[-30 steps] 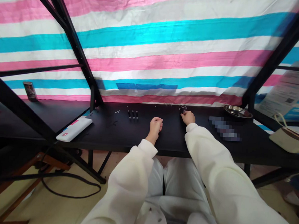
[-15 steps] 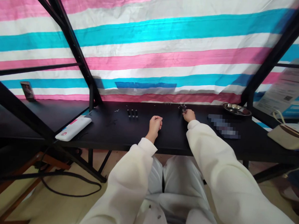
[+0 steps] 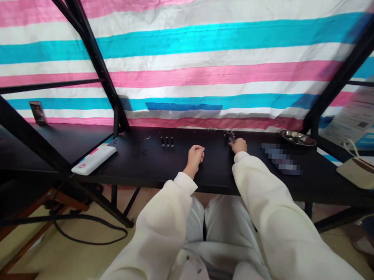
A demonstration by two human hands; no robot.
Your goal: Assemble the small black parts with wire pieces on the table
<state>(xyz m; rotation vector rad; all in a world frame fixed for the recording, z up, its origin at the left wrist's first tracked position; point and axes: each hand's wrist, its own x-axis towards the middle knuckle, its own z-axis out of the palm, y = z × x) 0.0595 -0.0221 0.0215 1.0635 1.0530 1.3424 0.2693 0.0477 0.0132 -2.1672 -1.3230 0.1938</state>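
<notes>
In the head view, more of the small dark pieces (image 3: pixel 232 137) at one o'clock showed past the right hand (image 3: pixel 238 146) than a second earlier — handling seemingly under way, grip unclear. The left hand (image 3: pixel 195 158) stayed curled closed at twelve, any contents hidden — with three dark sticks (image 3: pixel 167 142) at eleven.

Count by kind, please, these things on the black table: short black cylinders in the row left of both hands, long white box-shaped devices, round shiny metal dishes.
Short black cylinders in the row: 3
Long white box-shaped device: 1
Round shiny metal dish: 1
Total: 5
Not counted: small dark pieces at the right hand, too small to tell apart.
</notes>
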